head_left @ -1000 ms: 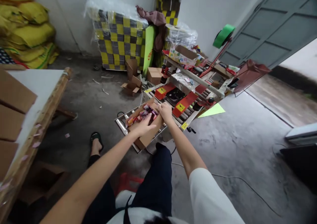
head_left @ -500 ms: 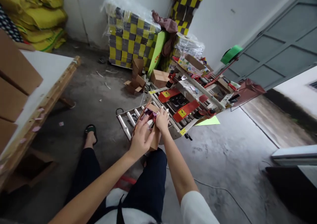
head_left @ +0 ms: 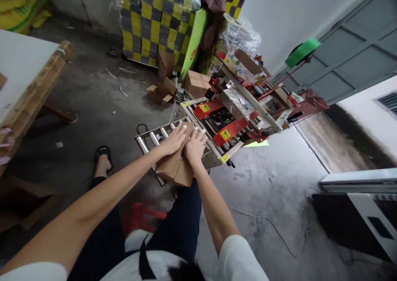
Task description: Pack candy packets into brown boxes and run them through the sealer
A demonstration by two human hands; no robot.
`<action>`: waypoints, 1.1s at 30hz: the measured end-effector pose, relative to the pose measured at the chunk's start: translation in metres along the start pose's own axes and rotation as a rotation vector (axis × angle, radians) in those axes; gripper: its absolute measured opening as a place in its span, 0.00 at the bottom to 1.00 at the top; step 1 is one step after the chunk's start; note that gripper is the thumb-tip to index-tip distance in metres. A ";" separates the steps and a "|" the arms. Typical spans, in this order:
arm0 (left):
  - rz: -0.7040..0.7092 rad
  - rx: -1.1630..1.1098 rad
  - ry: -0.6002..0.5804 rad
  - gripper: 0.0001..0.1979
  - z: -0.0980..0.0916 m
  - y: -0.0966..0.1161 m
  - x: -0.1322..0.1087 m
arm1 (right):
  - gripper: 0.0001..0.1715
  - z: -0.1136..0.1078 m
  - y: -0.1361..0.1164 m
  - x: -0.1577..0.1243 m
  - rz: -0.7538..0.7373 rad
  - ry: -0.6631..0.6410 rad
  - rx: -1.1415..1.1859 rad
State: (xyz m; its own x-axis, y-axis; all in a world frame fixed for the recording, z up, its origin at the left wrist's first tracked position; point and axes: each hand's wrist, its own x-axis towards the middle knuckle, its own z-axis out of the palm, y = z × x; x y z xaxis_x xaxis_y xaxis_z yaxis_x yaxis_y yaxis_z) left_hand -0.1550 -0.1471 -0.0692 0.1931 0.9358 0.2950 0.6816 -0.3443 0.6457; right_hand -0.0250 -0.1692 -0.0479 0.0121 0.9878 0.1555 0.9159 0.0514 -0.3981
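Observation:
A small brown cardboard box (head_left: 175,169) sits on the metal rollers (head_left: 154,138) at the near end of a carton-taping machine (head_left: 221,126). Its long top flaps are folded down and meet along a seam, with a speck of colour showing in the gap. My left hand (head_left: 174,141) lies on the left flap, fingers stretched out. On the right flap rests my right hand (head_left: 194,145), its fingers extended toward the machine. The flaps hide what is inside the box.
A wood-edged white table (head_left: 31,57) stands at left. An open carton (head_left: 163,91) lies on the floor beyond the rollers, before wrapped yellow-and-black stacks (head_left: 155,24). A red stool (head_left: 138,217) is below me. A cable (head_left: 266,219) crosses the floor at right.
The box was open with purple and red contents showing; now its flaps are folded over them. My hands have moved onto the flaps, and the view has shifted right and downward.

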 end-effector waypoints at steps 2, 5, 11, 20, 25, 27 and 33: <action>0.005 0.045 -0.078 0.30 0.001 0.006 -0.008 | 0.35 0.002 0.012 0.007 -0.018 -0.006 0.072; -0.031 0.179 -0.106 0.29 -0.001 0.018 -0.017 | 0.35 0.003 0.028 0.020 -0.054 -0.053 0.222; -0.118 0.424 -0.039 0.28 0.004 0.037 -0.023 | 0.36 -0.006 0.021 -0.002 -0.096 -0.079 0.180; -0.137 0.143 -0.131 0.28 -0.008 0.019 0.000 | 0.66 0.005 0.004 -0.114 -0.422 -0.089 0.008; -0.260 -0.495 0.004 0.26 -0.010 0.001 -0.017 | 0.63 0.001 0.011 -0.081 -0.360 -0.089 -0.048; -0.309 -0.655 0.065 0.27 -0.008 -0.005 -0.040 | 0.63 0.000 0.016 -0.072 -0.350 -0.076 -0.067; -0.357 -0.813 0.118 0.38 0.003 -0.005 -0.087 | 0.61 0.009 0.022 -0.062 -0.358 -0.026 -0.057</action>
State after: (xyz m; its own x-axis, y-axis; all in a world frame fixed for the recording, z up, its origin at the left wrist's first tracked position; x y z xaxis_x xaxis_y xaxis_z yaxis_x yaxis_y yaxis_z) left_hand -0.1732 -0.2262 -0.1000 -0.0393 0.9990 0.0229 -0.0320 -0.0242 0.9992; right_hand -0.0090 -0.2282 -0.0746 -0.3228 0.9123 0.2522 0.8812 0.3869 -0.2717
